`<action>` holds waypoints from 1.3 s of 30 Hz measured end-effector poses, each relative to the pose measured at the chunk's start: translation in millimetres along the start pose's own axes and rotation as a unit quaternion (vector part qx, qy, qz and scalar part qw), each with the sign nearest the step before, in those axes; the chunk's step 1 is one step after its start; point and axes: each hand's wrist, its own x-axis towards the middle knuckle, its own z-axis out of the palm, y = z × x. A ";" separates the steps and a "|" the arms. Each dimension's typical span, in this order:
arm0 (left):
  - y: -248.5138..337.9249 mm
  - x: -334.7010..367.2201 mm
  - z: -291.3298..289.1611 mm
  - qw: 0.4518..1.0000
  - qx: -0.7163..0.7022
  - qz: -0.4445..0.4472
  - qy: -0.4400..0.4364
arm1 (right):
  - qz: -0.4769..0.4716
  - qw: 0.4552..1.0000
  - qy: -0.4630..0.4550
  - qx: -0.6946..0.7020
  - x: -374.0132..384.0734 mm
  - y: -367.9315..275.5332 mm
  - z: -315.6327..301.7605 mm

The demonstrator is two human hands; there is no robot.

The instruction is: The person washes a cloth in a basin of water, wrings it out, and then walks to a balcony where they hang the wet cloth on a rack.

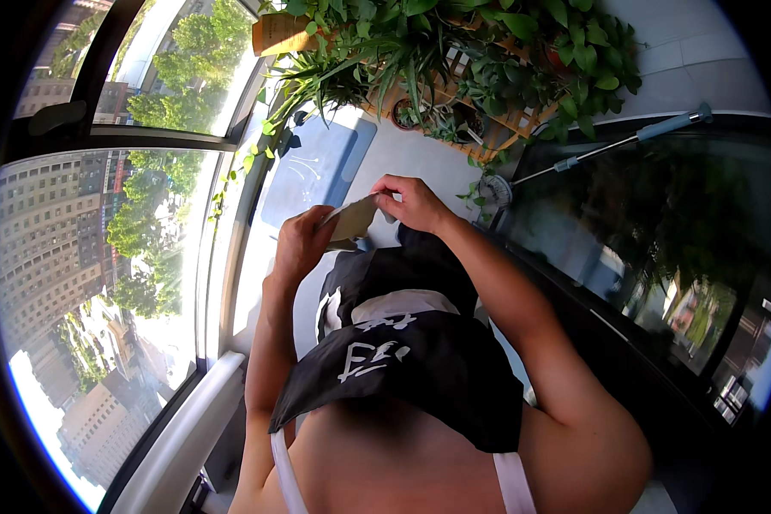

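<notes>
Okay, both hands are up in front of the body with a pale cloth-like piece [354,222] held between them. Left hand [302,243] has its left end gripped, thumb on the near side; the other fingertips are mostly hidden, can't tell exactly how they sit. Right hand [411,206] pinches the upper right corner between thumb and fingertips. Piece sits tilted in the gap between the two sets of fingers, lower edge uneven. Body-side of the fingers: black apron [458,364] with white markings, white straps [513,485]. Past the fingertips, slightly left: blue flat-topped item [304,176] with pale curved lines, apart from both hands. Farther out beyond the fingers: leafy plants [488,73] on and around a wooden stand [486,156], plus a brown pot [281,35] on the left-hand side. Right of the right fingers: long-handled tool [593,157], round head nearest the hand, pole angled away along a dark glass panel [625,214]. Left of the left fingers: window [167,206], trees and buildings [51,223] outside
</notes>
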 end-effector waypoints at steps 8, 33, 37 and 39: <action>-180.3 -256.2 -100.0 0.999 -0.011 0.041 -0.005 | -0.061 0.974 0.015 -0.219 -63.8 -133.7 259.4; -239.7 -994.0 -132.3 0.714 -0.549 -0.116 0.418 | 0.007 0.805 -0.570 -0.164 -218.7 -291.2 832.0; -303.3 -1010.2 -31.7 0.450 -0.703 -0.179 0.521 | 0.178 0.754 -0.603 -0.192 -222.9 -217.0 900.3; -317.1 -1038.2 -9.7 0.337 -0.748 -0.143 0.554 | 0.202 0.715 -0.631 -0.223 -229.0 -194.6 938.4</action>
